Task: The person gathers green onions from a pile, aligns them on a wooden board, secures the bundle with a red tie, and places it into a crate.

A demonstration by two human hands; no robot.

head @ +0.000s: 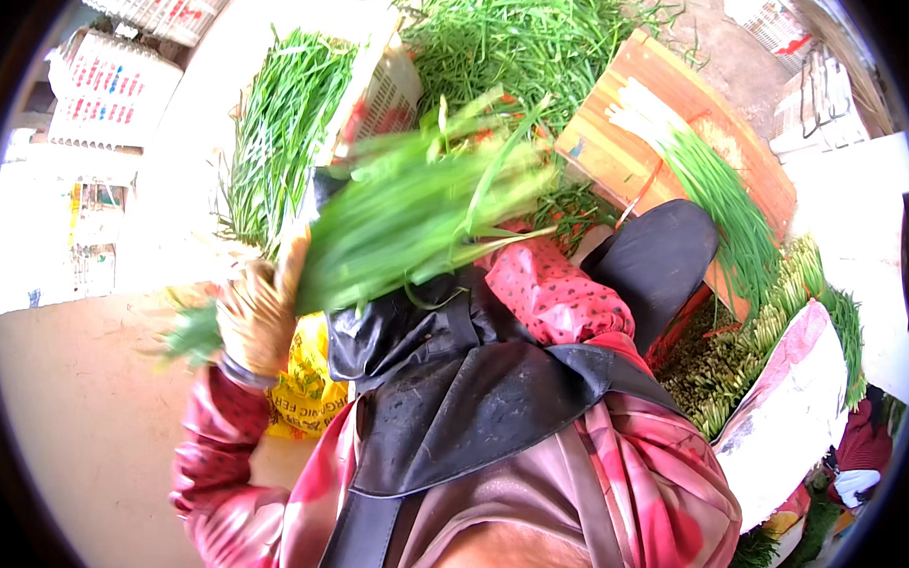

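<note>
My gloved left hand (257, 321) grips a thick bunch of garlic chives (422, 210), blurred by motion. Its long leaves stretch to the right across my lap, above a black apron (466, 411), while a short tuft sticks out left of the glove. On my right side a dotted red sleeve (556, 288) reaches in under the bunch; the right hand itself is hidden by leaves. Beyond that sleeve, a tied bundle of chives (710, 181) lies on an orange wooden board (758, 172), white stems pointing away from me.
A large heap of loose chives (521, 49) lies ahead, beside a plastic crate (388, 95) and more chives (291, 132). Stacked bundles (771, 325) and a white woven sack (789, 415) stand at right. A yellow bag (308, 394) bears writing. Another person's gloved hand (856, 486) shows lower right.
</note>
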